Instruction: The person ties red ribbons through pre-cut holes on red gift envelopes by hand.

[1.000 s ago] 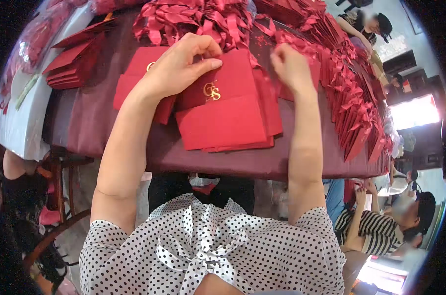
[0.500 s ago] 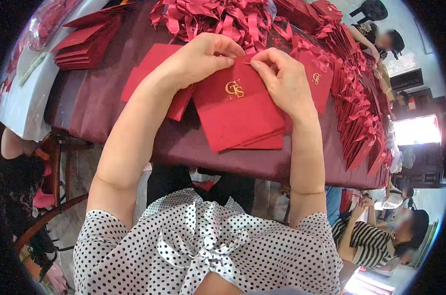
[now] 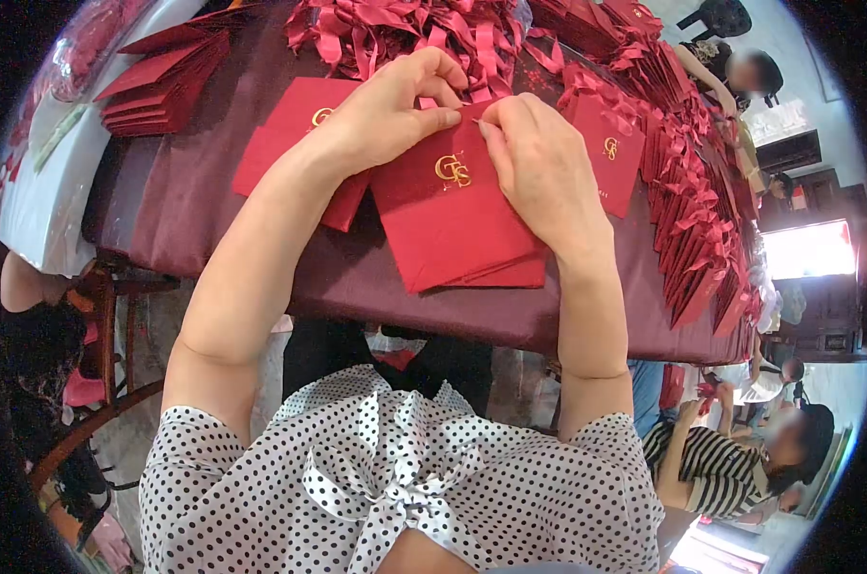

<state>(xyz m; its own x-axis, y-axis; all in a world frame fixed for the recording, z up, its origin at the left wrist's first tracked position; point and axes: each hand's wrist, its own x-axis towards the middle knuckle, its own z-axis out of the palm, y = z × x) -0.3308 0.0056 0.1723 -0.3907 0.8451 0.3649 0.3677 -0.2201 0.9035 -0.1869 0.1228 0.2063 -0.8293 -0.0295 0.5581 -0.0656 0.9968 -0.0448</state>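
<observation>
A flat red paper bag (image 3: pixel 462 222) with a gold monogram lies tilted in front of me on top of similar red ones. At its top edge is my left hand (image 3: pixel 403 107), thumb on the front and index finger curled close to it, the other fingers raised. To the right, my right hand (image 3: pixel 540 158) pinches a tiny thing at the same edge, too small to make out. Behind both hands spreads a heap of loose red ribbons (image 3: pixel 357 43). More red bags (image 3: pixel 280 143) lie under my left forearm, partly hidden.
A dark red cloth (image 3: pixel 199 206) covers the table. Rows of red bags with ribbons (image 3: pixel 687 230) line the right side. A red stack (image 3: pixel 165 91) and a white box (image 3: pixel 55 182) stand left. People (image 3: pixel 730 459) work at the right, and a chair (image 3: pixel 94 421) is lower left.
My left hand's raised fingers have lifted and its index tip has come nearer the thumb. My right hand has turned, more of its back showing. The bag has barely shifted.
</observation>
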